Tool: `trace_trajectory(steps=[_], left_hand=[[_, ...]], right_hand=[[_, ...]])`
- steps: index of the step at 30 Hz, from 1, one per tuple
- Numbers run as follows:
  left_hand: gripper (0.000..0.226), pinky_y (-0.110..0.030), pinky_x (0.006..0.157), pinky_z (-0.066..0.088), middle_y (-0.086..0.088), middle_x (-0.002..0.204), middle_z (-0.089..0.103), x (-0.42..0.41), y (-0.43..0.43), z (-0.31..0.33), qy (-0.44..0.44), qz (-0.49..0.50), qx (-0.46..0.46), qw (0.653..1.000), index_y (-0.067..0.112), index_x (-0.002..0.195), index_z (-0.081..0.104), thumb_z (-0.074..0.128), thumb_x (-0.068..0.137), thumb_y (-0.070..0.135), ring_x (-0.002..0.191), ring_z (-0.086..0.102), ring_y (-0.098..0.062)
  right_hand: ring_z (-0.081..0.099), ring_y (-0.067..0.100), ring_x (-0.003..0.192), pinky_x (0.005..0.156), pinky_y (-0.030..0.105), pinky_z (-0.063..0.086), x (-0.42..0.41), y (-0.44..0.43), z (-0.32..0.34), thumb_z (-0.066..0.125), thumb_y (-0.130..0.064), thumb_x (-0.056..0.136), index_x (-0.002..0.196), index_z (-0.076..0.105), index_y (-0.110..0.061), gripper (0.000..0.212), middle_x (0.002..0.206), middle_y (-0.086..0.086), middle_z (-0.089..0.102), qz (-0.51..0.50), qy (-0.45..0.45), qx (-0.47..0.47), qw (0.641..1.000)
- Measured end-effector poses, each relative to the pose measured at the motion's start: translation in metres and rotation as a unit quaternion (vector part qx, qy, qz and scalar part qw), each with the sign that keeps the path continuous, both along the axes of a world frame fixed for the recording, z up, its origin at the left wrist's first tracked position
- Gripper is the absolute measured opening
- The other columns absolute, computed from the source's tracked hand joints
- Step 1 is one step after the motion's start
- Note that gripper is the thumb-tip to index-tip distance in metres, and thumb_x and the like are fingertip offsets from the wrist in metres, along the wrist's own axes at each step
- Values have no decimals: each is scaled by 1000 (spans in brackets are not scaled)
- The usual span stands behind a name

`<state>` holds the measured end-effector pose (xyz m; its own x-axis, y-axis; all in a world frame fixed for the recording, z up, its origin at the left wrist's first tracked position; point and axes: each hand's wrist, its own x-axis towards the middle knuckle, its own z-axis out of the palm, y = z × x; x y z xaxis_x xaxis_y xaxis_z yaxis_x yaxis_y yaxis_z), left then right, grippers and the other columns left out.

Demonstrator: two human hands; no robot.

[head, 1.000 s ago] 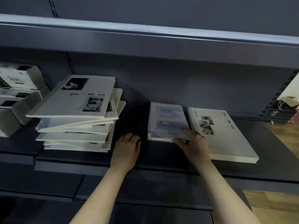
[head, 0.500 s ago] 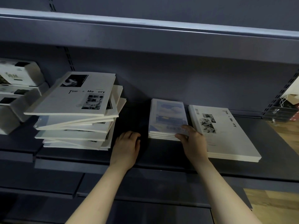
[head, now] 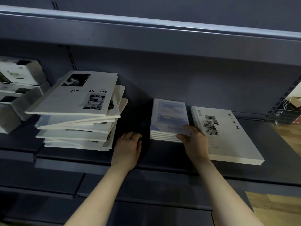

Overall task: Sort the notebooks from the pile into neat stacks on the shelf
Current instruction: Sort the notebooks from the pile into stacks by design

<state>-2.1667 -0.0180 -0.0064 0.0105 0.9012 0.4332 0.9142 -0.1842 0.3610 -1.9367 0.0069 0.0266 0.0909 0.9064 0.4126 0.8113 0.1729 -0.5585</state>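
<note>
Your right hand (head: 193, 142), fingers pinching near corner of blue notebook stack (head: 169, 115), your left hand (head: 128, 147) on shelf (head: 162, 154), fingers loosely curled, empty, beside untidy pile (head: 73, 98)

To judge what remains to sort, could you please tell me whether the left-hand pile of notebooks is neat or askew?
Askew: the pile is fanned, its layers lying at differing angles with corners jutting out on the right.

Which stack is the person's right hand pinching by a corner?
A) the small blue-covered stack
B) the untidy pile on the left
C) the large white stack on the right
A: the right hand pinches the near right corner of the small blue-covered stack; the left hand rests on the shelf.
</note>
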Motion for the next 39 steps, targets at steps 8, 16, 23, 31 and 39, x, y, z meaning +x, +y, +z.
trace_trajectory(steps=[8,16,23,31,39], left_hand=[[23,-35,82,45,-6,108,63,1,0,0,-6,4,-3,1000,15,112,64,57,90,16,99,57,-26],[22,-35,81,45,-5,106,64,1,0,-1,-7,5,-5,1000,16,110,65,58,88,15,98,58,-25],[25,-33,84,42,-3,111,61,2,-1,3,0,4,-20,1000,17,114,63,53,91,15,103,55,-24],[31,-31,87,41,-1,123,56,3,-5,12,21,-23,-55,998,19,124,57,45,95,19,111,50,-22],[33,-33,84,48,-3,126,52,13,-27,53,-17,-125,11,992,17,127,53,46,95,20,108,53,-22]], right_hand=[[62,29,99,82,33,48,0,5,-3,76,-22,78,111,69,-10,35,108,11,67,-3,-17,7,1000],[62,26,99,85,32,49,2,7,1,76,-27,77,114,67,-14,40,111,8,65,-1,-15,-16,1000],[62,27,99,82,32,49,3,4,8,76,-28,78,114,67,-14,40,111,9,64,7,-1,-42,999],[53,29,118,98,38,44,2,-10,17,65,-30,87,121,62,-16,37,127,9,56,26,-74,-77,994],[61,19,99,80,21,38,-21,-23,37,62,-16,87,108,68,-17,22,109,3,67,30,-39,23,999]])
